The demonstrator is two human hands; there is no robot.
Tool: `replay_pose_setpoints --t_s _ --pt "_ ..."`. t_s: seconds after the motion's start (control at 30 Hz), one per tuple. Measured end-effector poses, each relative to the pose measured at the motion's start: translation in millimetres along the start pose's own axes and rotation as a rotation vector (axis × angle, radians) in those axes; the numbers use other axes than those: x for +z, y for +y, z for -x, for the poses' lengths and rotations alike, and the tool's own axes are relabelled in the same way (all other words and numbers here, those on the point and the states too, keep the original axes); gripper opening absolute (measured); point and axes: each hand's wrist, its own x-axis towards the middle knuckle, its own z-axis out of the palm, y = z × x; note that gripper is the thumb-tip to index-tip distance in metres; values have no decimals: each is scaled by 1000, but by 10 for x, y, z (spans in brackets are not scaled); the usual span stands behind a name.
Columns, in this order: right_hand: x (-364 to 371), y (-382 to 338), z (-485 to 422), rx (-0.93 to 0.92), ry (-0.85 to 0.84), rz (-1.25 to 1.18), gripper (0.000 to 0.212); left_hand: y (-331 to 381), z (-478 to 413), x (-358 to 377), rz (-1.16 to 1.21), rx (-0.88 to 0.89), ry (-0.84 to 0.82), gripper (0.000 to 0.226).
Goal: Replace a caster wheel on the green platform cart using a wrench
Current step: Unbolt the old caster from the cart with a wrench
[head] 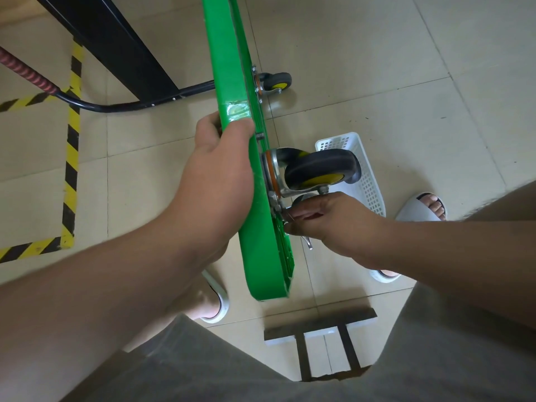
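The green platform cart stands on its edge, its underside facing right. My left hand grips the cart's top edge, thumb over the rim. A black caster wheel with a yellow hub sits on a metal bracket bolted to the underside. My right hand holds a small metal wrench at a bolt on the bracket's plate; only the wrench's tip shows below the fingers. A second caster is mounted farther along the cart.
A white perforated plastic basket lies on the tiled floor behind the near caster. The cart's black handle with a red grip lies to the left. Yellow-black floor tape, a black frame, a stool edge and slippered feet surround me.
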Motion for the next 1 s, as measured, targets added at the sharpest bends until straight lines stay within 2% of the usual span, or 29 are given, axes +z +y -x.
replay_pose_setpoints --t_s 0.27,0.43,1.0 --pt "-17 30 94 14 -4 117 18 7 9 0 -18 12 8 20" --pt "-3 93 231 57 -2 108 6 4 13 5 -20 6 18 20" --pt "126 -65 415 102 -69 -203 12 2 7 1 -23 11 18 22"
